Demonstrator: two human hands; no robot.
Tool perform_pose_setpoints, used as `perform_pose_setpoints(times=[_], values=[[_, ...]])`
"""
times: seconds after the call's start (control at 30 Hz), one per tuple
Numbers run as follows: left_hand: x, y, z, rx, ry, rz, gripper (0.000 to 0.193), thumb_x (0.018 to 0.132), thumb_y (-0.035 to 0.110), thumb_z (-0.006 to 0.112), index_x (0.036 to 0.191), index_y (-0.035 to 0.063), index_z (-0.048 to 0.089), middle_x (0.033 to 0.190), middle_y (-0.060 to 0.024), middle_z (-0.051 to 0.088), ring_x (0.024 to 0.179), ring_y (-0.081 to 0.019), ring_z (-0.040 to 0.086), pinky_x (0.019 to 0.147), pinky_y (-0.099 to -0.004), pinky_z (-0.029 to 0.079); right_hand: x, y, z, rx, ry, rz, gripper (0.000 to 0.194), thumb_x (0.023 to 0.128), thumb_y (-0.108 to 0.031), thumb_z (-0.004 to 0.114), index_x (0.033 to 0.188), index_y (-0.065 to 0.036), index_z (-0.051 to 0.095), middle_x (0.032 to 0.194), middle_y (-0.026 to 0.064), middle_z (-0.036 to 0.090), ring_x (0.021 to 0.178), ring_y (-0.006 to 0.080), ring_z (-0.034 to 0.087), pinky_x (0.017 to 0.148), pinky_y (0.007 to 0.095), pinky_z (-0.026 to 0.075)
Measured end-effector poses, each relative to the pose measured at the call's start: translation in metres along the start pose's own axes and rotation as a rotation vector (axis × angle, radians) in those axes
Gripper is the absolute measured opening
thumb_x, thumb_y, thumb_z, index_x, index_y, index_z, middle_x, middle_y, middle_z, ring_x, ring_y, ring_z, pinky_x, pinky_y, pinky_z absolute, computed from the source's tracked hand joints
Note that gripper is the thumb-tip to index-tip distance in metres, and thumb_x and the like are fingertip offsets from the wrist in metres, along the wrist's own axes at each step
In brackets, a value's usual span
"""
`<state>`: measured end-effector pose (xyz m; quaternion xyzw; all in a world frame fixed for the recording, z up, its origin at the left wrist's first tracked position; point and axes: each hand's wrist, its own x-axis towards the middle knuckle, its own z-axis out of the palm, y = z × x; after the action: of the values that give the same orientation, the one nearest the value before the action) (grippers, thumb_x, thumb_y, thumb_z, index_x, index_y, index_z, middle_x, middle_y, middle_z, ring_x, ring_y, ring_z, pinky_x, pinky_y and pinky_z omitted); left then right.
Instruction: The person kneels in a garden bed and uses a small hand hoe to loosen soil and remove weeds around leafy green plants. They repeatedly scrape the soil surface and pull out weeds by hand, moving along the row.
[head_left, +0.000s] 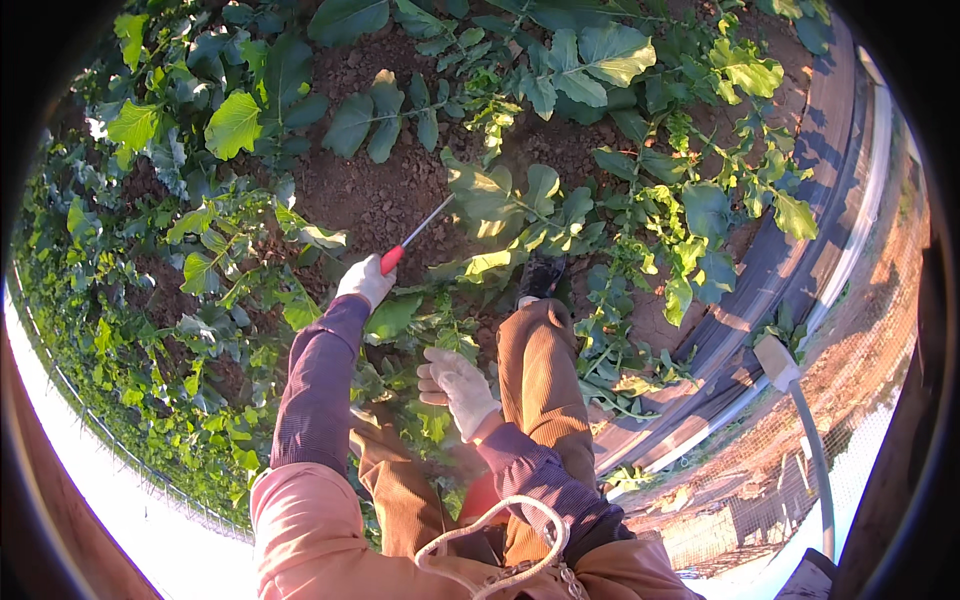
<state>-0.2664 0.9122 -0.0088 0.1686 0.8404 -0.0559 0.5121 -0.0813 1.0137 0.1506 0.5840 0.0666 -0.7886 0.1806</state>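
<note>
My left hand (366, 280), in a pale work glove, grips the red handle of a tool (391, 259) with a thin straight metal shaft. The shaft points up and right over bare brown soil (375, 199). Its tip is beside the leaves of a lobed green plant (487, 196); whether it touches them I cannot tell. My right hand (459, 390), also gloved, is lower down in front of my knees. Its fingers are extended and hold nothing. Leafy crop plants (225, 262), radish-like in leaf, grow around both hands.
My dark boot (541, 276) stands among leaves right of the tool. Dark ground sheeting (720, 352) curves along the right, edged by a pale strip (862, 217). A grey pole (814, 450) with a pale block rises beyond it, near mesh netting (757, 517). A cord (495, 510) hangs before me.
</note>
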Motion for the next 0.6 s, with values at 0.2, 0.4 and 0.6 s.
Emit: perform_pose_setpoints(times=[0.2,0.4,0.6], values=[[-0.086,-0.100,0.025,-0.168,0.024,-0.279,0.042,0.081,0.042,0.058,0.102,0.0055,0.057,0.090,-0.0214,0.063,0.089,-0.0392,0.060,0.077,-0.0437,0.047,-0.001,0.011,0.008,-0.005,-0.052,-0.033,0.028,0.093,-0.015,0.052,0.119,-0.006,0.052,0.100,0.0077,0.061,0.082,0.0159,0.061,0.074,0.0307,0.054],[0.028,-0.031,0.007,-0.592,0.269,-0.243,0.048,0.079,0.047,0.059,0.096,0.0022,0.058,0.087,-0.0218,0.063,0.088,-0.0389,0.060,0.076,-0.0426,0.046,-0.001,0.016,0.001,-0.091,-0.056,-0.086,0.032,0.092,-0.014,0.052,0.122,-0.004,0.050,0.102,0.0101,0.060,0.084,0.0185,0.061,0.076,0.0325,0.054],[0.013,-0.049,0.040,-0.449,0.281,-0.406,0.050,0.080,0.050,0.055,0.101,0.0041,0.059,0.096,-0.0211,0.064,0.091,-0.0385,0.060,0.080,-0.0431,0.048,0.004,0.027,-0.008,-0.105,0.005,-0.031,0.031,0.092,-0.011,0.050,0.123,-0.005,0.049,0.102,0.0106,0.060,0.083,0.0177,0.060,0.076,0.0327,0.054]])
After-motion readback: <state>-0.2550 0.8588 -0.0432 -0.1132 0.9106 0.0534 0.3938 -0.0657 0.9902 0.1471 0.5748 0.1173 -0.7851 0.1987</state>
